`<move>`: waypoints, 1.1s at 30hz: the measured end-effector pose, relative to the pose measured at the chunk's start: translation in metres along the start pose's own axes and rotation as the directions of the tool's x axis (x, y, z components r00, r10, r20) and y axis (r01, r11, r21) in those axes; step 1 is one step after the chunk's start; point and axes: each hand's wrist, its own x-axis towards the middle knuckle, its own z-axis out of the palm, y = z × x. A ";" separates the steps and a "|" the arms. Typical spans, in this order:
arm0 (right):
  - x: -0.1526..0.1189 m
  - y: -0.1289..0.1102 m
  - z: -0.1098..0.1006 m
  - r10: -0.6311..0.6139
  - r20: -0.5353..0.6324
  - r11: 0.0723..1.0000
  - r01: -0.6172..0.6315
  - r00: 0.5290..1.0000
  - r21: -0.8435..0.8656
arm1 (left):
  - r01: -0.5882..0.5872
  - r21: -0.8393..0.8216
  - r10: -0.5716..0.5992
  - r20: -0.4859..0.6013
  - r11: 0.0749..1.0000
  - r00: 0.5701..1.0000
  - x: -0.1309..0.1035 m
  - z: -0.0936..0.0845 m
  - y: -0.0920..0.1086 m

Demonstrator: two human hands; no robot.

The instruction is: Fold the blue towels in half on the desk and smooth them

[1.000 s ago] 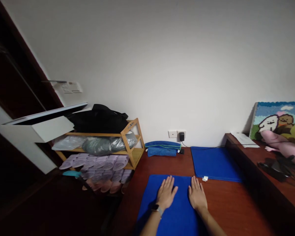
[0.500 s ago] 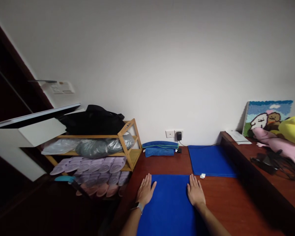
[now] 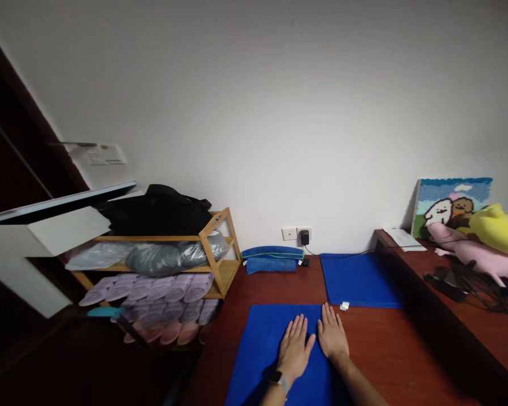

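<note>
A blue cloth (image 3: 254, 344) lies spread flat on the reddish-brown table (image 3: 385, 349) in front of me. My left hand (image 3: 295, 348), with a watch at the wrist, is over the middle of the cloth, palm down with its fingers stretched out. Close beside it, my right hand (image 3: 332, 331) lies palm down at the cloth's upper right edge, fingers extended. Neither hand grips anything. Farther back on the right is a second blue cloth (image 3: 359, 279), folded flat, with a white tag at its near edge.
Rolled or folded blue cloths (image 3: 273, 260) lie against the wall beneath a plugged-in adapter (image 3: 305, 237). On the left, a wooden rack (image 3: 231, 270) holds slippers and a black bag (image 3: 161, 211). Plush toys (image 3: 469, 251) and cables (image 3: 474, 287) occupy the raised right surface.
My left hand has moved right, from the cloth's left edge to its middle, near my right hand. My right hand stays at the right edge. The view has shifted slightly.
</note>
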 end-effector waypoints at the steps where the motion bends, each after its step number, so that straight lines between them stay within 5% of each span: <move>1: 0.000 0.000 0.000 0.007 0.001 1.000 -0.007 1.000 0.002 | 0.024 0.003 -0.024 0.007 1.000 1.000 -0.008 -0.004 -0.012; 6: -0.001 -0.002 -0.002 0.018 0.009 1.000 -0.018 1.000 0.015 | 0.216 0.095 -0.212 -0.047 0.972 0.976 -0.071 -0.032 -0.094; 10: -0.001 -0.001 0.001 0.013 -0.001 1.000 -0.013 1.000 0.019 | 0.301 0.145 -0.291 -0.088 0.943 0.953 -0.115 -0.041 -0.131; 22: -0.011 -0.007 -0.008 0.037 0.002 0.999 -0.037 0.999 -0.008 | 0.305 0.155 -0.286 -0.136 0.940 0.949 -0.123 -0.049 -0.122; 33: -0.112 -0.002 -0.002 0.001 0.062 1.000 -0.001 0.998 -0.004 | 0.306 0.159 -0.287 -0.135 0.939 0.948 -0.118 -0.051 -0.119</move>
